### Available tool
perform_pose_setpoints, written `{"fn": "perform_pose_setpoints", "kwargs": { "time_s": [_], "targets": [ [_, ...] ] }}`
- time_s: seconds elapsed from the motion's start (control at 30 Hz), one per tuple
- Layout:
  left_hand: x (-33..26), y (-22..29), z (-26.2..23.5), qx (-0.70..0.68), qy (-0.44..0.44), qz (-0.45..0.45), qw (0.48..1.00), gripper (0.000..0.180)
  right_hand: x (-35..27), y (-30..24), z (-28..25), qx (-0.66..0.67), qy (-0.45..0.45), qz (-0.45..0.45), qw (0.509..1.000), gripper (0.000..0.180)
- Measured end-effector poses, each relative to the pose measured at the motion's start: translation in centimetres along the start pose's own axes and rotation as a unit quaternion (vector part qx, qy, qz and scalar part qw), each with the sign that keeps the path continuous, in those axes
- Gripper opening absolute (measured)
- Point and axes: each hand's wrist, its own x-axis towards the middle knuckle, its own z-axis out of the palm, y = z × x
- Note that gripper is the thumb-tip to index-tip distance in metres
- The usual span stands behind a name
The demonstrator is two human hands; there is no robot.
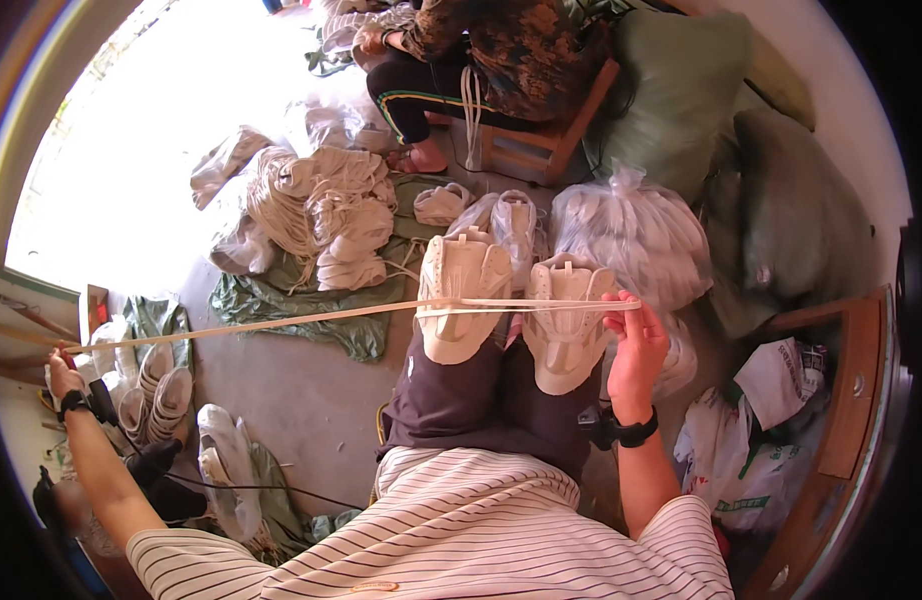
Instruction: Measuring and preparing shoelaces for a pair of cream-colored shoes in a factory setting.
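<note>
Two cream shoe uppers rest side by side on my thighs, the left upper (457, 335) and the right upper (564, 345), toes toward me. A long cream shoelace (281, 322) is stretched taut across both. Far out to the left, my left hand (65, 376) is closed on one end of it; a bit of red shows at those fingers, too small to name. Beside the right upper, my right hand (636, 350) pinches the lace's other end between thumb and fingers. Between the hands the lace runs doubled over the uppers.
A heap of shoe uppers and laces (321, 200) lies on green sheeting (356, 335). Clear bags of shoes (631, 235) and large green sacks (671, 90) stand right. A person (511, 60) sits ahead. More shoes (166, 395) lie left; a wooden cabinet (851, 400) stands right.
</note>
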Motion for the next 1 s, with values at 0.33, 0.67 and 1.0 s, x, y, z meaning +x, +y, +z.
{"fn": "perform_pose_setpoints", "kwargs": {
  "time_s": [0.33,0.67,1.0],
  "targets": [
    [-0.3,-0.1,0.2,0.032,-0.021,0.016,0.999,0.029,2.4,-1.5,-6.5,0.143,0.112,0.028,0.983,0.024],
    [-4.2,5.6,6.9,0.336,-0.15,0.269,0.89,0.046,7.5,-7.5,-20.6,0.126,0.173,-0.051,0.976,0.031],
    [-21.5,5.6,29.7,0.161,-0.198,0.081,0.964,0.043,10.7,-17.1,-37.5,0.042,0.249,-0.113,0.961,0.027]
  ]
}}
